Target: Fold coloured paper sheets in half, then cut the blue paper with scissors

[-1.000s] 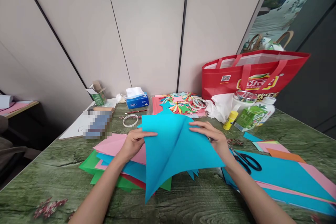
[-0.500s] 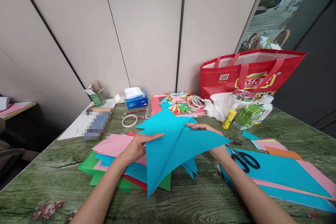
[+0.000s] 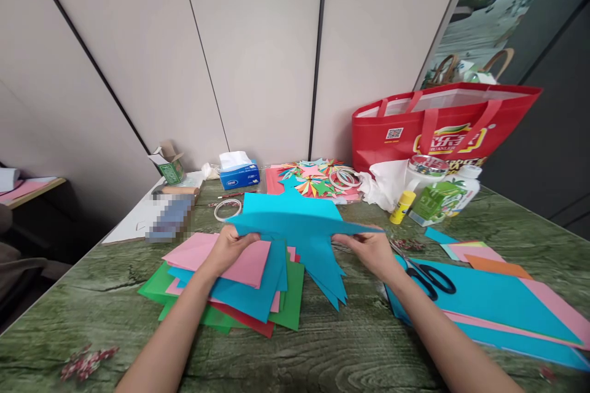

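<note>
My left hand [image 3: 229, 249] and my right hand [image 3: 369, 252] each pinch one side of a blue paper sheet [image 3: 295, 215], held nearly flat and level above the table. A pointed blue folded piece [image 3: 329, 270] hangs below it between my hands. Under my left hand lies a fanned stack of pink, blue, green and red paper sheets [image 3: 235, 288]. Black-handled scissors [image 3: 426, 276] rest on large blue and pink sheets [image 3: 502, 307] just right of my right hand.
At the back stand a tissue box [image 3: 238, 173], a tape ring [image 3: 228, 209], coloured paper stars [image 3: 318, 181], a yellow glue stick [image 3: 402, 207], bottles and a red bag [image 3: 442, 129]. The green wood-grain table [image 3: 341, 350] edge runs along the left.
The blue sheet, held up and folded toward me before, has been swung down to a nearly flat position. Both hands moved lower and stayed on its sides.
</note>
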Demonstrator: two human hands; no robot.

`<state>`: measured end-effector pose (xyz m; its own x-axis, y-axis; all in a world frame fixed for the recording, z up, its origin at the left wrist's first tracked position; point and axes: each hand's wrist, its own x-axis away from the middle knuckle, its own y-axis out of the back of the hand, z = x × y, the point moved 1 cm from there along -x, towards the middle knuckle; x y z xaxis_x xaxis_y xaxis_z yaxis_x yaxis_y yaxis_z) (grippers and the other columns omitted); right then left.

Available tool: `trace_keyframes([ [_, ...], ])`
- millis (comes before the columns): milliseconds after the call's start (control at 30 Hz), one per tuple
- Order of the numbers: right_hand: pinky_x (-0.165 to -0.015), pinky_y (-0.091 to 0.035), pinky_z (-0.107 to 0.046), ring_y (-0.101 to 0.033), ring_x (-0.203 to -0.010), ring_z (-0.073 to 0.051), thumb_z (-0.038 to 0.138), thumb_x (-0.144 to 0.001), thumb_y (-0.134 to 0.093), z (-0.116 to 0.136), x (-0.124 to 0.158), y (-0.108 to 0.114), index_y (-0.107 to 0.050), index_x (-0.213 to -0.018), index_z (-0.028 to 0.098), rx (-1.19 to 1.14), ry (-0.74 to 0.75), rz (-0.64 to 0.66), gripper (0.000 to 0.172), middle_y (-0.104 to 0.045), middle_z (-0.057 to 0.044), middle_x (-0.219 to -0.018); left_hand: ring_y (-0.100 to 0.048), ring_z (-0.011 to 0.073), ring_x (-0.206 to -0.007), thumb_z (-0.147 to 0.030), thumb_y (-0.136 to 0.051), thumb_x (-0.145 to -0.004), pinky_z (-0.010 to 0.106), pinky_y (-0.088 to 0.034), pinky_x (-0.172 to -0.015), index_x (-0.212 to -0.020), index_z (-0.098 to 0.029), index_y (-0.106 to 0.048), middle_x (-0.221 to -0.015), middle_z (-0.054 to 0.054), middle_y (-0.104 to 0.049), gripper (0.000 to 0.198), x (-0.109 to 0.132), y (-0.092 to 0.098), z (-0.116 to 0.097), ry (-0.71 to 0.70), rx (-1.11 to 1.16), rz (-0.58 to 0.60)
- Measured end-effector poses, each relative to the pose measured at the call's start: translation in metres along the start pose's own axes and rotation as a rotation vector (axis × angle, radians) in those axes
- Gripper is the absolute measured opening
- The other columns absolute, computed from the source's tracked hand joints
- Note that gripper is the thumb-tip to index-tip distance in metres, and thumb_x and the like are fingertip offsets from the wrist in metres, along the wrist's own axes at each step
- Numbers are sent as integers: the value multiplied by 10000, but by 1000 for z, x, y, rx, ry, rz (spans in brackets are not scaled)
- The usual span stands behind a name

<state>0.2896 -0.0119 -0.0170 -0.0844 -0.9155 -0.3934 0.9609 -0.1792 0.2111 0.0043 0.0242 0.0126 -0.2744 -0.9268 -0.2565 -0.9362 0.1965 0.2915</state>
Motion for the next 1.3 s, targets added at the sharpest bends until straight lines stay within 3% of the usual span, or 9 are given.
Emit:
trace_keyframes([
  [100, -471, -431, -246, -535, -504, -135, 456, -671, -649, -6, 1, -9, -571, -458, 179, -148, -101, -79, 359, -565, 32, -490, -551, 153, -568, -386, -689, -638, 278, -462, -582, -516, -152, -644, -575, 7, -647, 267, 2, -9, 6, 3, 51, -41],
  [233, -721, -493, -306, -596, -864, -199, 403, -632, -701, -8, 1, -20, -633, -654, 177, -425, -90, -149, 237, -643, -50, -962, -518, 140, -552, -424, -747, -545, 314, -467, -621, -508, -134, -610, -543, 5, -599, 323, 4, -22, 6, 104, 296, -146],
  [433, -772, -510, -377, -623, -880, -216, 355, -547, -767, -3, 4, -24, -617, -973, 210, -512, -179, -22, 473, -659, -68, -1030, -528, 151, -551, -467, -727, -551, 315, -463, -568, -570, -144, -608, -535, -5, -568, 345, 2, -30, 1, 181, 435, -306],
  [533, -730, -525, -394, -640, -796, -231, 375, -557, -763, -7, 5, -22, -658, -903, 172, -534, -302, -25, 415, -696, -77, -924, -503, 133, -543, -429, -736, -552, 275, -441, -547, -528, -146, -575, -525, -19, -546, 327, 3, -30, 3, 166, 344, -272],
  [667, -612, -531, -367, -630, -638, -219, 412, -571, -747, -14, 6, -18, -691, -721, 154, -508, -390, -247, 304, -707, -50, -727, -498, 137, -599, -404, -737, -555, 244, -420, -553, -595, -143, -608, -566, -20, -549, 294, 5, -30, 0, 145, 212, -128],
  [733, -592, -522, -353, -619, -621, -212, 391, -542, -766, -14, 6, -17, -698, -703, 161, -440, -374, -282, 289, -704, -34, -710, -491, 141, -607, -417, -723, -575, 237, -404, -541, -601, -139, -613, -558, -15, -535, 300, 6, -30, -1, 141, 165, -85],
  [1000, -545, -473, -311, -561, -576, -174, 377, -566, -744, -7, 10, -18, -698, -673, 163, -199, -273, -270, 244, -683, -16, -674, -350, 87, -472, -458, -668, -634, 220, -253, -431, -393, -160, -445, -423, -48, -328, 443, 5, -27, 3, 116, 114, -252],
  [1167, -498, -459, -292, -528, -514, -148, 364, -530, -767, -13, 6, -15, -676, -653, 168, -340, -360, -334, 249, -658, 7, -612, -377, 82, -471, -375, -738, -569, 216, -268, -436, -408, -150, -475, -435, -51, -382, 381, 2, -23, 3, 126, 115, -174],
  [1300, -499, -467, -285, -547, -531, -152, 350, -499, -788, -12, 2, -10, -657, -718, 161, -377, -352, -329, 318, -657, 1, -632, -474, 101, -511, -331, -755, -560, 212, -360, -481, -516, -141, -560, -504, -37, -509, 276, 1, -24, 2, 144, 173, -150],
])
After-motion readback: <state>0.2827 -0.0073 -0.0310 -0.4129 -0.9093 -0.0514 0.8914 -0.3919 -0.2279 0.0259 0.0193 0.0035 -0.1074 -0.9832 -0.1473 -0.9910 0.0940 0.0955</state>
